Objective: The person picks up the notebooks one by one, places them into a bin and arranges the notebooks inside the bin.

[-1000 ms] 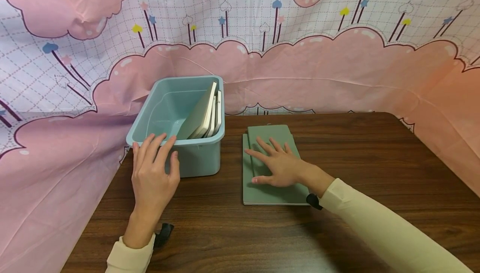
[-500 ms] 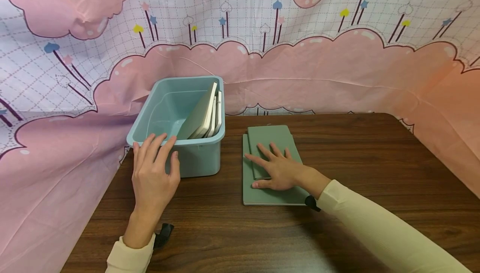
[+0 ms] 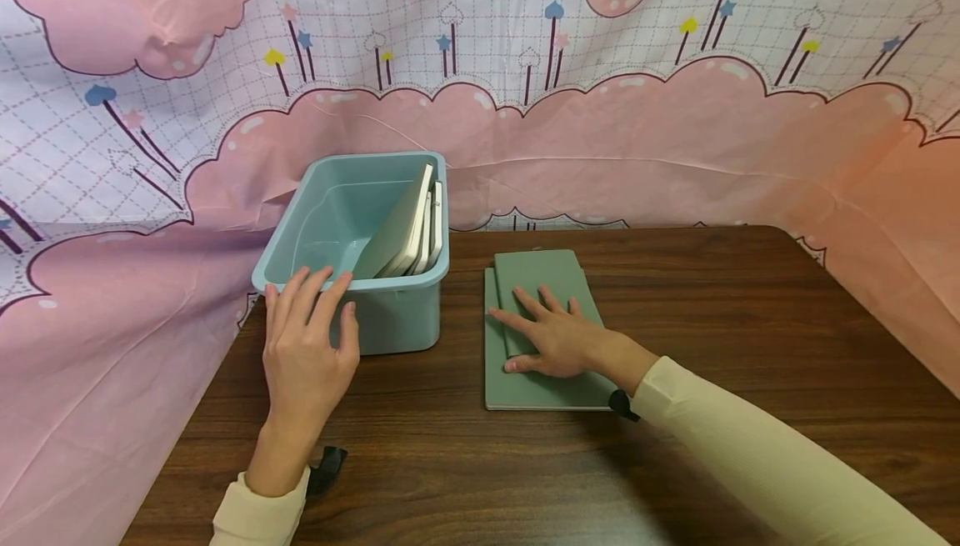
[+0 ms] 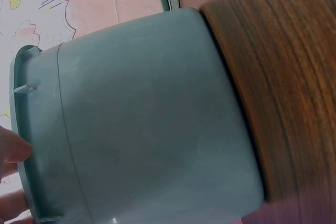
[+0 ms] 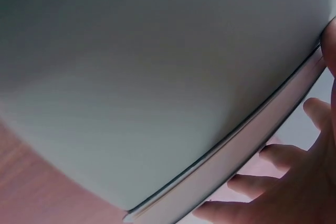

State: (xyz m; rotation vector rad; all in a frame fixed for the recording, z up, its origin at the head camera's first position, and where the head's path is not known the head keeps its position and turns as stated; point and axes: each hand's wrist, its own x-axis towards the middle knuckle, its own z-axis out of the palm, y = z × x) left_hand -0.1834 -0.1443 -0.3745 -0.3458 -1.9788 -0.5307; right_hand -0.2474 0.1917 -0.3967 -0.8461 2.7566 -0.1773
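My left hand (image 3: 311, 354) is at the near rim of a light blue plastic bin (image 3: 390, 321), fingers reaching over the rim and thumb in front of it. In the left wrist view the thumb (image 4: 16, 148) is by the bin's lip. Several green-covered notebooks (image 3: 393, 233) lean against the bin's right wall. To the right, my right hand (image 3: 562, 342) rests with spread fingers on a smaller green notebook (image 3: 543, 267), which lies on a larger green notebook (image 3: 517, 392). In the right wrist view, fingers (image 5: 286, 156) show beyond the pale page edge of the smaller notebook (image 5: 231, 156).
Both the bin and the stacked notebooks stand on a dark wood table (image 3: 420, 463). A pink and white patterned cloth (image 3: 585, 146) hangs behind the table and along its sides. Dark straps (image 3: 326, 471) are on both wrists.
My right hand has shifted slightly towards me and down over the notebooks, then stayed nearly still. The left hand, bin and notebooks have not visibly moved.
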